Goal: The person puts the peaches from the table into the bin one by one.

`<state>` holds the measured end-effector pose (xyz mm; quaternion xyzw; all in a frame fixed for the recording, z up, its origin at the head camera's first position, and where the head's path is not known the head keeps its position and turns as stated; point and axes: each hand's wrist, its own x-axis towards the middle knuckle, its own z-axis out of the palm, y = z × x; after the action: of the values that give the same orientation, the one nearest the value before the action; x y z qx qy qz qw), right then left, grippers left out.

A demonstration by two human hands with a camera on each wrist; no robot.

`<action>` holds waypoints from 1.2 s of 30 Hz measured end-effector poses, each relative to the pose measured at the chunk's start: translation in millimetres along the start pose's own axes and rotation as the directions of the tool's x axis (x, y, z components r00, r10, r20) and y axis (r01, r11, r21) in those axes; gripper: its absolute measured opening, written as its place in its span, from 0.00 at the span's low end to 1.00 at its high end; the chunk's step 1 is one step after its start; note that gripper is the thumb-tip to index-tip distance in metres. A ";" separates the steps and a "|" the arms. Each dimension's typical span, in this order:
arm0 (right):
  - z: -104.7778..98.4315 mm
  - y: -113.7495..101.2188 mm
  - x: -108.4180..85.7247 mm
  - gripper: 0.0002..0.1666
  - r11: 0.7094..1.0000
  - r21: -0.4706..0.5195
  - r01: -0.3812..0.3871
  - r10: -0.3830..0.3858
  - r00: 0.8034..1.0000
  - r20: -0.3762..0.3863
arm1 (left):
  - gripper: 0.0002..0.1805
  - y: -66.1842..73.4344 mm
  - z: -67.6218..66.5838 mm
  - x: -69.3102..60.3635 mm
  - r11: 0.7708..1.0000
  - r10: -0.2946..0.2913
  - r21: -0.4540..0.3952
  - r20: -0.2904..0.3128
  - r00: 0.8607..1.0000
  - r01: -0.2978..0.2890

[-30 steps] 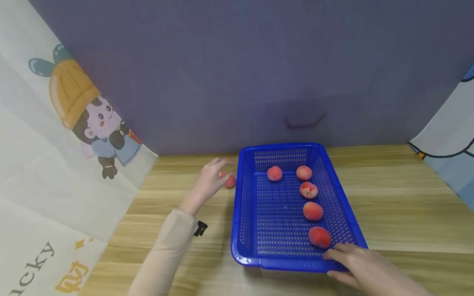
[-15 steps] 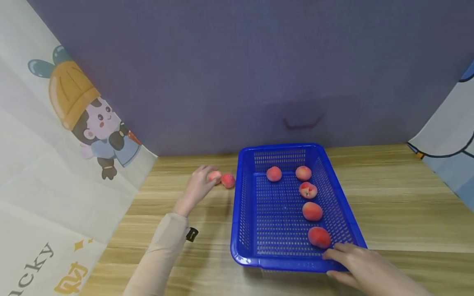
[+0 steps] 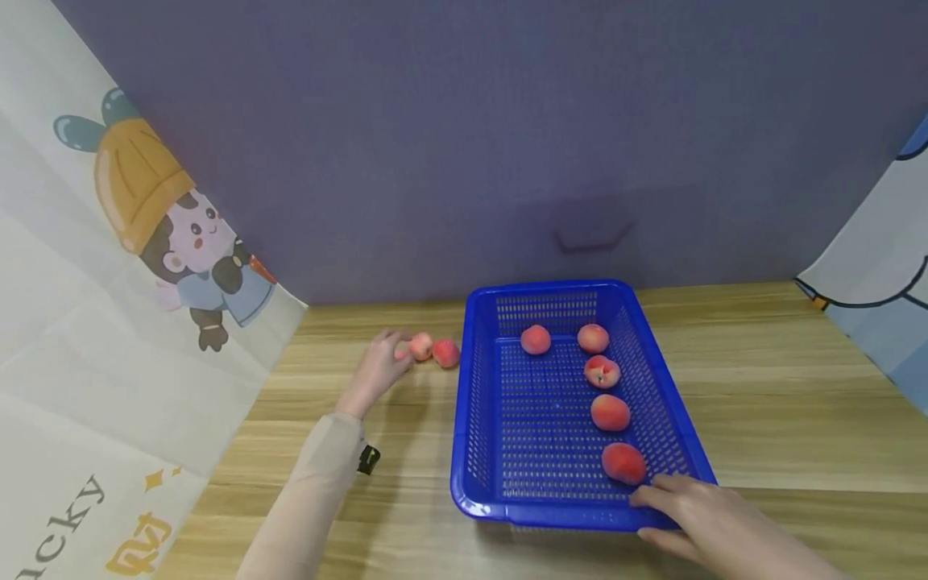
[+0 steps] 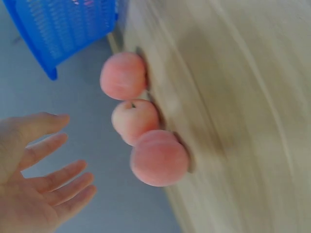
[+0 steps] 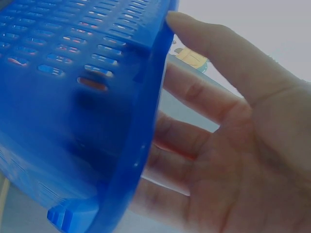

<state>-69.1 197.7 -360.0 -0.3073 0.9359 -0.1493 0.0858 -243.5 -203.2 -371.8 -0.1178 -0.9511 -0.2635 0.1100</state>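
My left hand is held beside a row of three peaches on the table, left of the blue basket. In the left wrist view its fingers are spread, with a gap between them and the nearest peach. The middle peach and the peach by the basket show plainly in the head view; my fingers partly cover the third. My right hand grips the near right corner of the blue plastic basket, thumb and fingers on either side of the rim.
Inside the basket, several peaches line the right side, among them a red peach at the near end. One more peach lies toward the far left. A dark grey panel stands behind the wooden table.
My left hand has moved left and slightly down, away from the basket, uncovering the row of peaches. My right hand keeps its place on the rim.
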 end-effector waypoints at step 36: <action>-0.9 0.2 -0.2 0.21 1.000 0.022 -0.009 0.008 1.000 0.021 | 0.23 -44.9 25.5 10.9 0.989 -0.099 0.123 0.134 0.986 0.082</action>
<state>-69.4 198.2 -359.2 -0.3040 0.9345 -0.1560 0.0995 -270.2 -225.4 -411.5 -0.0858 -0.9746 -0.2033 0.0378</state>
